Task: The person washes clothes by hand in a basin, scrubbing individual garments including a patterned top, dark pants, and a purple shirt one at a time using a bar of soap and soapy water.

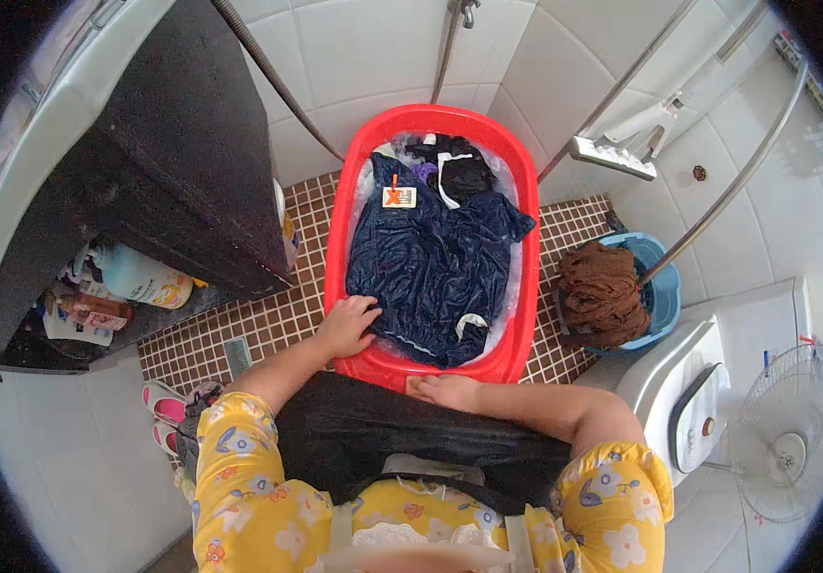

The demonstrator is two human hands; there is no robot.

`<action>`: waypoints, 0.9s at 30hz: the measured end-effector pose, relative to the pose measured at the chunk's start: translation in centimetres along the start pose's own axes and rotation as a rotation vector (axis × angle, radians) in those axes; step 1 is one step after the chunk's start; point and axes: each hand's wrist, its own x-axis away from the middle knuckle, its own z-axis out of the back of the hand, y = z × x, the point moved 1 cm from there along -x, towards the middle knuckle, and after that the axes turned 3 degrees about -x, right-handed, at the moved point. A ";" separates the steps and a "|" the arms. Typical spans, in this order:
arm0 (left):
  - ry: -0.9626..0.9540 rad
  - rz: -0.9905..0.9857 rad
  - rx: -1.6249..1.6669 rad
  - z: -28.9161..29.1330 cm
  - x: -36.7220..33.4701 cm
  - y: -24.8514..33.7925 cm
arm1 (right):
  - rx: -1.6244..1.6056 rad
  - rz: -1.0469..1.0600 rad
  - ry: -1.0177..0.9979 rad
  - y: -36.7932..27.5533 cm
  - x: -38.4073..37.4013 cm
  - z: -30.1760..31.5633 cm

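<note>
A red plastic tub stands in front of me with sudsy water along its inner sides. Spread across it lies a wet navy garment with a light patch near its lower right. My left hand rests at the tub's near left side, fingers slightly apart over the rim and the garment's edge. At the near rim, my right hand lies low with its fingers closed round a small tan thing, which I cannot make out. An orange-and-white tag lies on the garment, and darker clothes sit at the far end.
On the right, a blue basket holds a brown cloth, near a white toilet and a fan. To the left, a dark cabinet has bottles on its low shelf. A squeegee mop leans by the wall.
</note>
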 end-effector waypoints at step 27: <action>-0.001 0.008 0.006 0.5 -0.2 -0.7 | -0.119 -0.106 0.036 1.7 -0.7 -3.0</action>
